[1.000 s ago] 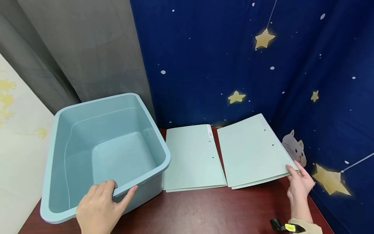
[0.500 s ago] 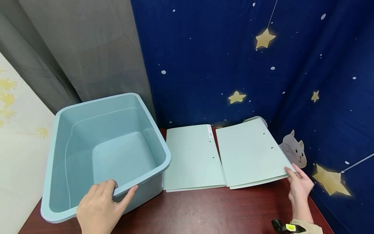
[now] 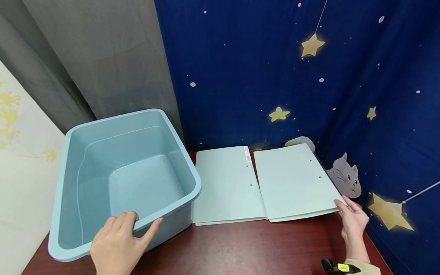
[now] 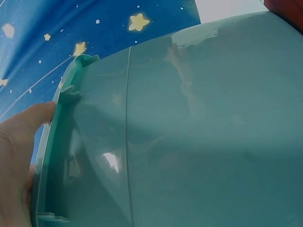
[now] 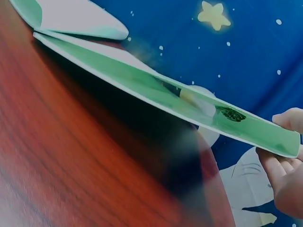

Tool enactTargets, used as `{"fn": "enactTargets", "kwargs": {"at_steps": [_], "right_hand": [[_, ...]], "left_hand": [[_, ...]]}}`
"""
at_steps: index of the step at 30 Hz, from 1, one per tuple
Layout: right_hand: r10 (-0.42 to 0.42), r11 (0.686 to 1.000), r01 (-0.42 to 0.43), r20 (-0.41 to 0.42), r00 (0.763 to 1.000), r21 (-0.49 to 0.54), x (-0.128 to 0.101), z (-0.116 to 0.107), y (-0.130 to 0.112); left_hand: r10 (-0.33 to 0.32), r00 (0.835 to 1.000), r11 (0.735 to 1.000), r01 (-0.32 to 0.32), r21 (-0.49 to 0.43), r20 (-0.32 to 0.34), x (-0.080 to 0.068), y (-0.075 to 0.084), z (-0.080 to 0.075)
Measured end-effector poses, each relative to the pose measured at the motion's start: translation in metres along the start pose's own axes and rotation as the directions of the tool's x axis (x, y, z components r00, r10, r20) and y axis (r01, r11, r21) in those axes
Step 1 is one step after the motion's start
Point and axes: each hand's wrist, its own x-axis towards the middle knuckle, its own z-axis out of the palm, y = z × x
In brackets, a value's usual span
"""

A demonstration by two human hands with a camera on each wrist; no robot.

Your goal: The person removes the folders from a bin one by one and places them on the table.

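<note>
The right hand (image 3: 354, 219) is pinching the near right corner of the right-hand folder (image 3: 295, 181), fingertips on top and thumb underneath, and that corner is riding up off the desk (image 3: 240, 248). The right wrist view is showing it plainly: the folder (image 5: 156, 90) is sloping down from the grip toward its far left edge, which is resting on the wood. From the grip, the folder is lying forward and to the left, its long axis running away from the person, punched holes along the right side. This hand is clearly the nearer one to it.

Over on the other side, the left hand (image 3: 118, 244) is curling over the near rim of the blue tub (image 3: 86, 191), fingers inside, thumb on the outer wall. The tub is sitting on the left of the desk, touching or just beside the second folder (image 3: 227, 183), which is lying flat between tub and lifted folder.

Counting up: two pale green folders, one tub, two hands. Behind it all, a starry blue cloth (image 3: 309, 76) with a cat print is hanging.
</note>
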Motion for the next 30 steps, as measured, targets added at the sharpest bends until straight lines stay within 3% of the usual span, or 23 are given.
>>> {"fn": "enactTargets", "kwargs": {"at_steps": [8,14,20,24,28,30], "right_hand": [[0.022,0.981,-0.024,-0.011,1.0,-0.191,-0.0039,-0.0065,0.0018],[0.029,0.969,-0.029,-0.004,1.0,-0.247,-0.0056,-0.0072,0.0],[0.028,0.936,-0.02,0.017,0.999,-0.352,-0.0067,-0.0072,-0.0006],[0.011,0.872,0.005,0.031,0.999,-0.489,-0.0067,-0.0077,-0.001],[-0.043,0.749,0.078,0.068,0.997,-0.657,-0.0043,-0.0093,0.0009],[-0.075,0.713,0.118,0.092,0.993,-0.691,-0.002,-0.011,0.0024]], "left_hand": [[0.0,1.0,1.0,0.0,0.002,-0.001,0.0006,0.0004,-0.0001],[-0.001,1.0,1.0,0.001,0.003,0.004,0.0006,0.0002,-0.0004],[-0.002,1.0,1.0,0.002,0.006,-0.001,0.0,-0.0002,-0.0003],[0.0,1.0,1.0,0.0,0.005,-0.005,-0.0002,-0.0001,0.0],[-0.001,1.0,1.0,0.001,0.007,-0.005,-0.0005,-0.0001,-0.0001],[-0.002,1.0,1.0,0.002,0.006,-0.008,-0.0007,0.0,0.0]]}}
